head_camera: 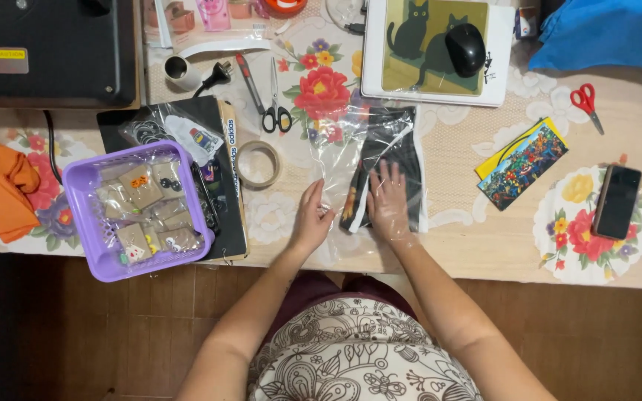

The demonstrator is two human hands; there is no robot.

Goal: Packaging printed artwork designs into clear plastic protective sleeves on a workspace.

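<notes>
Both hands on clear bag w/ black garment: left hand pinching edge, right hand spread flat; tape roll nearby.

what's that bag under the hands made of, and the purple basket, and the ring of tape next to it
The bag looks like thin clear plastic film: glossy, wrinkled, with the black item showing through it. The right hand seems to be inside it; the left hand holds its edge. The purple basket looks like moulded matte plastic. The tape ring is tan, probably paper masking tape.
</notes>
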